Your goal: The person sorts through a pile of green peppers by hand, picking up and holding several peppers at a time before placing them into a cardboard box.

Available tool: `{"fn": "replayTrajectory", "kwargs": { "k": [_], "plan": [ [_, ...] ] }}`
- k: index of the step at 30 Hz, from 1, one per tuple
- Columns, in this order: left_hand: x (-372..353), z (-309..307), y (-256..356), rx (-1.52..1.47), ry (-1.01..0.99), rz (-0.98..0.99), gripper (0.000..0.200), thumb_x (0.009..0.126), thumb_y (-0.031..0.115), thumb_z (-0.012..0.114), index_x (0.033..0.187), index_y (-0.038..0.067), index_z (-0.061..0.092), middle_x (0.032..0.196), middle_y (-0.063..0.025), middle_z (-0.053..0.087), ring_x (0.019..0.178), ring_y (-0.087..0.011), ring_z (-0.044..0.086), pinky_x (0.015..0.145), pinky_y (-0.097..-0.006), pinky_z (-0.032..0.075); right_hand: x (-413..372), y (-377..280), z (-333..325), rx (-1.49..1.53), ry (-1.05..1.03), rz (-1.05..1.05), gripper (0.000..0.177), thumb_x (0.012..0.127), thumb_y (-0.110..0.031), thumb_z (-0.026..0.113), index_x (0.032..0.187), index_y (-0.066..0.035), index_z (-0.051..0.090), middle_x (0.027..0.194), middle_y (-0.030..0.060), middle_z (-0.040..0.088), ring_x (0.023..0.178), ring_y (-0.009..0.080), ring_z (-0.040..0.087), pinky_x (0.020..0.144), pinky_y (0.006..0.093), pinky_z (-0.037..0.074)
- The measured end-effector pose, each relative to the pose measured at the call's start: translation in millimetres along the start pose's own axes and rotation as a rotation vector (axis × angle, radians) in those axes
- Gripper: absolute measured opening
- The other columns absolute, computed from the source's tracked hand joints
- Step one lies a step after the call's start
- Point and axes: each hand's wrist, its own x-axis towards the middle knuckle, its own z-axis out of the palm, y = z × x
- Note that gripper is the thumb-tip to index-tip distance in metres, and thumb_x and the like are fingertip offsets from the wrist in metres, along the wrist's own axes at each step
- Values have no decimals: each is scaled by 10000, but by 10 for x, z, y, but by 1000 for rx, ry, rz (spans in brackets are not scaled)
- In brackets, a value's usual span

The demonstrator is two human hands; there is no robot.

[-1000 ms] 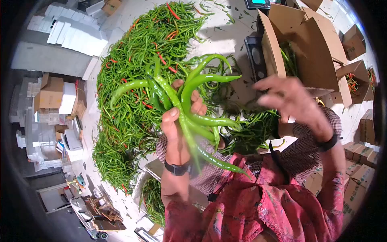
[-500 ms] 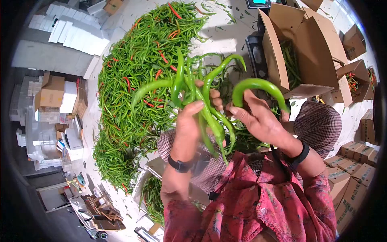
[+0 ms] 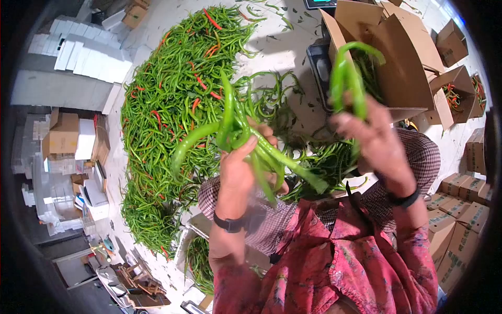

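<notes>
Several long green chili peppers [image 3: 228,107] are bunched in my left hand [image 3: 238,170], its thumb pressed across them and their ends sticking out on both sides. Up and to the right, my right hand [image 3: 377,140], smeared by motion, grips curved green chili peppers [image 3: 342,70]. These overlap the near side of an open cardboard box [image 3: 410,65] that has green peppers inside. Under and between my hands lies a smaller heap of green peppers [image 3: 329,165] by my knees.
A large pile of green peppers [image 3: 167,125] with a few red ones covers the floor at left. A black tray [image 3: 318,63] stands beside the box. More boxes [image 3: 463,225] are stacked at right. A container of peppers [image 3: 200,264] sits below my left arm.
My right hand has moved up and right toward the open box and now holds more than one pepper. The left hand keeps its bunch, which looks smaller. The view has shifted slightly.
</notes>
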Motion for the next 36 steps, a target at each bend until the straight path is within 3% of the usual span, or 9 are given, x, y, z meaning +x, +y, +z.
{"fn": "replayTrajectory", "kwargs": {
  "k": [6,9,15,17,21,24,27,33,36],
  "plan": [
    [6,86,21,16,16,22,364,885,119,616,1221,77,481,999,-131,579,890,-251,598,790,-383,528,709,195,-1139,-131,112,-95,450,869,-198,689,1249,-5,545,1024,85,671,805,159,616,722,281,500],
    [17,90,-7,-67,-16,49,375,875,25,564,1243,32,492,1022,-167,628,907,-284,639,819,-418,532,719,313,-1152,-992,254,-306,431,862,-237,700,1201,-4,571,972,154,680,887,192,663,739,326,526],
    [72,65,-133,47,9,-41,425,875,56,607,1277,39,469,1094,-188,615,994,-311,625,873,-442,532,188,308,170,-174,-381,-119,491,879,-387,653,1063,64,590,873,172,661,829,221,650,737,362,510],
    [80,85,-177,57,-2,-47,448,877,35,592,1302,37,450,1117,-199,612,1034,-327,620,911,-457,520,172,344,439,-350,-590,-31,482,896,-378,625,1016,87,578,839,155,656,742,218,607,685,362,485],
    [91,112,-164,7,-38,-10,529,899,7,538,1398,52,370,1204,-212,576,1106,-317,588,959,-430,488,95,567,621,-337,-364,-174,374,922,-306,599,981,63,584,761,90,610,663,166,522,630,330,447],
    [127,70,-158,-70,16,1,546,917,67,556,1413,56,328,1235,-201,541,1097,-311,585,938,-434,503,104,629,549,311,-476,109,246,972,-218,534,954,16,609,760,-13,536,721,80,470,663,268,411],
    [132,16,-136,-54,47,18,553,923,78,556,1421,62,314,1208,-199,552,1076,-301,592,938,-428,504,97,742,476,547,-487,322,338,983,-257,531,1202,-4,585,988,27,647,881,91,580,825,257,473],
    [158,49,-151,-46,74,22,480,916,85,574,1363,56,400,1117,-165,581,976,-252,609,865,-396,526,-23,816,574,491,-452,175,312,979,-181,524,1247,-34,587,1059,-52,617,937,48,520,825,233,445],
    [162,-9,-182,-44,48,-10,441,913,93,583,1329,56,441,1027,-125,589,876,-216,608,779,-376,538,-25,850,574,118,-246,-37,186,906,-100,581,1071,-13,591,863,106,645,747,249,595,677,306,463]
  ]
}}
